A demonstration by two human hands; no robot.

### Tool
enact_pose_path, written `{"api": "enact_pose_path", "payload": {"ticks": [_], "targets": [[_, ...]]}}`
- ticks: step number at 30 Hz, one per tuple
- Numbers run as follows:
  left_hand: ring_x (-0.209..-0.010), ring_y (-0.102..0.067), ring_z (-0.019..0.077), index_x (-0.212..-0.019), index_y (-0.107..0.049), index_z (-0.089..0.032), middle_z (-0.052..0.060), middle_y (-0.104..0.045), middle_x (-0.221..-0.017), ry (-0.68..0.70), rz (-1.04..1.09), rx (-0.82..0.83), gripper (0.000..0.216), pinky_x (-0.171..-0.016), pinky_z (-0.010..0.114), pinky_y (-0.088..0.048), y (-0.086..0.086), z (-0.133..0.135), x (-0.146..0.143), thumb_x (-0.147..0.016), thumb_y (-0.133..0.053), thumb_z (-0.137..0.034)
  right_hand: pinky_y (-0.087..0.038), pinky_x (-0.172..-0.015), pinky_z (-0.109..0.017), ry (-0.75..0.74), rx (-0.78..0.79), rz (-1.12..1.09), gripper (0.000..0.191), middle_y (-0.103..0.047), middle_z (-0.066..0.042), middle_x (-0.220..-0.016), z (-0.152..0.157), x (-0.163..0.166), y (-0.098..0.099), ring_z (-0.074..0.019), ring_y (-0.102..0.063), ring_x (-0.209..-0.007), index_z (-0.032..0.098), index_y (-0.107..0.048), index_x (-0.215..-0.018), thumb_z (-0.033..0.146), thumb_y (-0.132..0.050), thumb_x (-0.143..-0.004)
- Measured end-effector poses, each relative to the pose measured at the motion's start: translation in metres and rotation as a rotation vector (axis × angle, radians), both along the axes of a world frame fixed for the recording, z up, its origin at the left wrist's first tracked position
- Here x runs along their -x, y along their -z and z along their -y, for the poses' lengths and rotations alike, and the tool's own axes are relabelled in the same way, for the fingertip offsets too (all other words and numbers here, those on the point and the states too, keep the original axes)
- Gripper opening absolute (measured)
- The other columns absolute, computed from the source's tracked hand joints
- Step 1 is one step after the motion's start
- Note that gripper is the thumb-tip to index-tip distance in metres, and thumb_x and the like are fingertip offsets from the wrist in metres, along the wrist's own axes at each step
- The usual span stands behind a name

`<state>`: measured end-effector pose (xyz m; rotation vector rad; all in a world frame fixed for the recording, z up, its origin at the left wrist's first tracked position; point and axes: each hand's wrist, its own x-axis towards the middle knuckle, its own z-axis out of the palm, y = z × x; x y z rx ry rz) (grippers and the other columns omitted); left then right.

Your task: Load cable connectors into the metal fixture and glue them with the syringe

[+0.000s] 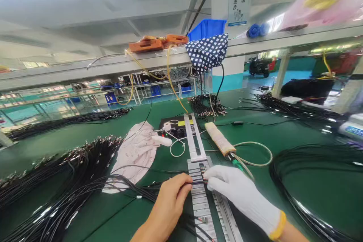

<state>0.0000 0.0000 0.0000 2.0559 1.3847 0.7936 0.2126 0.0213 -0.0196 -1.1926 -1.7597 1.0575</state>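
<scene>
Over a slotted metal jig my bare left hand pinches a thin black cable, thumb against forefinger. Opposite it, my right hand, in a white knit glove with a yellow cuff, has its fingertips closed at the cable's other side; its end is hidden there. More black cables with small metal connectors lie across the near part of the jig. A bundle of black cables runs out to the left of my left hand. Beyond the jig stands a metal slotted plate.
A tool with a wrapped handle lies right of the plate. Behind it sits a black control box. A pale cloth and heaped black cables cover the left; coiled cable lies right. A metal shelf beam crosses above.
</scene>
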Motion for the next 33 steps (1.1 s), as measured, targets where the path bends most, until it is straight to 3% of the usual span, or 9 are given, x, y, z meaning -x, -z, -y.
{"api": "enact_pose_path", "payload": {"ticks": [7,11,18,23,33], "targets": [[-0.073,-0.055,0.0179,-0.086,-0.056,-0.021,0.0,-0.063,-0.08,-0.045,-0.137,-0.075,0.022,-0.07,0.027,-0.036,0.006,0.0,0.003,-0.098,-0.038,-0.025,-0.051,-0.08,-0.033,0.183,0.033,-0.08,0.033,-0.074,-0.002,-0.084,-0.011,-0.006,0.005,-0.0224,-0.067,-0.082,0.022,-0.072,-0.097,0.043,-0.049,-0.086],[-0.074,-0.056,0.0188,-0.082,-0.053,-0.021,0.002,-0.063,-0.082,-0.083,-0.246,-0.009,0.022,-0.069,0.027,-0.036,0.015,-0.001,0.003,-0.097,-0.037,-0.016,-0.05,-0.086,-0.037,0.298,0.038,-0.059,0.041,-0.075,-0.003,-0.087,-0.014,-0.013,0.004,-0.0242,-0.068,-0.087,0.023,-0.072,-0.1,0.052,-0.048,-0.084],[-0.075,-0.06,0.0169,-0.081,-0.052,-0.021,0.0,-0.066,-0.083,-0.102,-0.383,0.055,0.024,-0.068,0.025,-0.039,0.021,0.0,-0.004,-0.099,-0.04,-0.01,-0.049,-0.088,-0.037,0.27,0.058,-0.018,0.044,-0.075,-0.002,-0.087,-0.013,-0.011,0.002,-0.0242,-0.068,-0.088,0.024,-0.071,-0.102,0.055,-0.046,-0.083],[-0.084,-0.064,0.0237,-0.088,-0.058,-0.019,0.005,-0.068,-0.09,-0.122,-0.54,0.065,0.024,-0.07,0.03,-0.04,0.022,-0.001,-0.009,-0.1,-0.038,-0.011,-0.048,-0.089,-0.038,0.271,0.052,0.033,0.042,-0.074,-0.001,-0.088,-0.014,-0.012,0.004,-0.0236,-0.067,-0.088,0.025,-0.07,-0.101,0.054,-0.044,-0.085],[-0.088,-0.066,0.0225,-0.094,-0.061,-0.019,0.005,-0.069,-0.094,-0.081,-0.621,0.056,0.025,-0.075,0.028,-0.045,0.024,-0.003,-0.013,-0.101,-0.039,-0.011,-0.045,-0.094,-0.038,0.259,0.082,0.143,0.038,-0.074,0.004,-0.091,-0.01,-0.01,-0.001,-0.0228,-0.066,-0.094,0.031,-0.07,-0.102,0.052,-0.042,-0.087]]}}
